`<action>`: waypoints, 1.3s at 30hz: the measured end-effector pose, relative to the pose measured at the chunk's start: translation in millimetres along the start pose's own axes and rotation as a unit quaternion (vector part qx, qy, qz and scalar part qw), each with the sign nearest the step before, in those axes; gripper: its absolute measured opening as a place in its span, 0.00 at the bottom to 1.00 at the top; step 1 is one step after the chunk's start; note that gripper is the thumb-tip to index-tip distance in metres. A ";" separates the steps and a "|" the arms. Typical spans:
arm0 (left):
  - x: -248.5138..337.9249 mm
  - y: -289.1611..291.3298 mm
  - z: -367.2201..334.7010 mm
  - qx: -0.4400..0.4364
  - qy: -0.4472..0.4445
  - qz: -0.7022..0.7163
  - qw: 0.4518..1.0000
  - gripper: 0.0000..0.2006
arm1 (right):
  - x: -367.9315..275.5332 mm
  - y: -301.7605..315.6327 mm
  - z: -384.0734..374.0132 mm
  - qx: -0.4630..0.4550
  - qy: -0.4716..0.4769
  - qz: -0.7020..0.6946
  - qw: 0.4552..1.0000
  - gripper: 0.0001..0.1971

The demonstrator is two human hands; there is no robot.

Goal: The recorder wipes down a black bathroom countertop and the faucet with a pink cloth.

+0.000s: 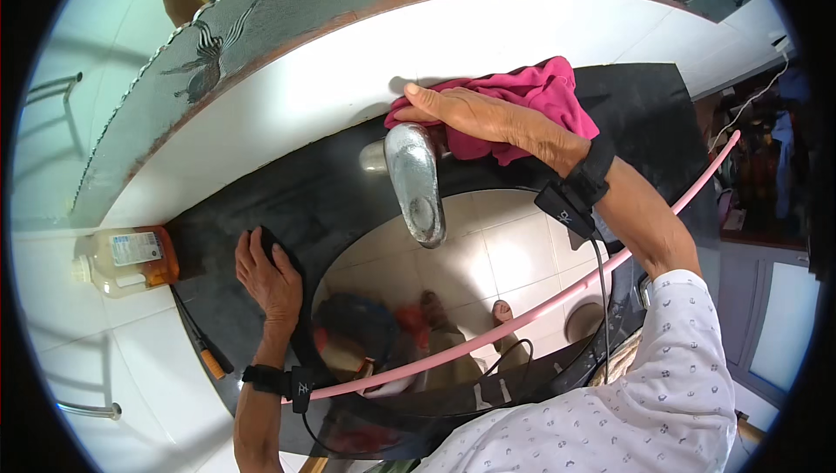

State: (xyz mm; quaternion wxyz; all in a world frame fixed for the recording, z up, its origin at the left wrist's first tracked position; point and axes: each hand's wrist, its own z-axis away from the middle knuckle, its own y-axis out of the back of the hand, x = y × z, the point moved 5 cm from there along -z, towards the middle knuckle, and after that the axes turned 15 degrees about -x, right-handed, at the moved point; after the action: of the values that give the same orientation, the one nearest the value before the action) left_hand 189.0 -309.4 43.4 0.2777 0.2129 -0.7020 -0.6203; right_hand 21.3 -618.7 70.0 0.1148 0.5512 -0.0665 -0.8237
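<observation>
My right hand [475,114] reaches behind the faucet [416,181] and presses on a crumpled pink cloth [557,94] at the back of the black countertop [270,185]. Its thumb sticks out on the far side, and part of the fingers is hidden by the cloth and faucet. To the left of the oval opening [324,268] in the counter, my left hand [268,283] lies with its fingers apart on the black surface, holding nothing. The silver faucet lever points toward me over the opening, through which tiled floor and feet show.
A pink hose [522,320] runs across the opening, under my right arm. At the left edge lie a bottle of amber liquid [131,260] and an orange-handled tool [212,362]. A mirror [279,24] stands behind the white wall strip; a grey cabinet [758,299] is at the right.
</observation>
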 end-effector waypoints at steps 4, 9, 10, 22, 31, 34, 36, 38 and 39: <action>-7.4 -0.7 1.0 -0.004 0.011 0.005 1.000 0.18 | -0.9 1.6 7.0 -0.005 -0.038 0.054 0.998 0.42; -3.2 2.8 -0.4 0.009 -0.012 -0.017 1.000 0.19 | 12.8 12.6 19.8 0.008 -0.035 0.016 0.999 0.41; -1.7 2.9 -1.6 0.003 -0.001 -0.015 1.000 0.19 | 11.9 11.7 18.3 0.010 -0.037 0.016 0.999 0.41; -9.4 -2.0 -1.2 -0.018 0.011 -0.011 1.000 0.19 | 43.7 37.4 62.0 0.076 -0.098 0.119 0.985 0.36; -2.7 -3.9 -3.7 -0.002 0.013 -0.027 1.000 0.19 | 69.8 51.2 94.7 0.132 -0.104 0.141 0.976 0.33; -4.6 -4.0 -3.6 -0.010 0.011 -0.023 1.000 0.19 | 36.2 18.8 46.3 0.068 -0.068 0.185 0.978 0.32; -9.6 -2.6 -1.0 -0.011 0.006 -0.021 1.000 0.20 | 23.0 13.2 36.1 0.036 -0.058 0.187 0.980 0.30; -11.7 -4.9 -0.3 -0.019 0.025 -0.022 0.999 0.20 | 34.4 20.1 43.3 0.063 -0.039 0.192 0.979 0.31; -10.6 -5.0 -1.1 -0.020 0.024 -0.022 0.999 0.20 | 39.2 22.4 48.6 0.083 -0.018 0.195 0.977 0.32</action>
State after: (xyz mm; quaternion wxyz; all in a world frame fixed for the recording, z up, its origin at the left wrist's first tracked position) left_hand 197.5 -304.1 37.1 0.2848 0.2376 -0.6780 -0.6347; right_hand -35.3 -651.4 58.9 0.2259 0.5205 -0.2429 -0.7868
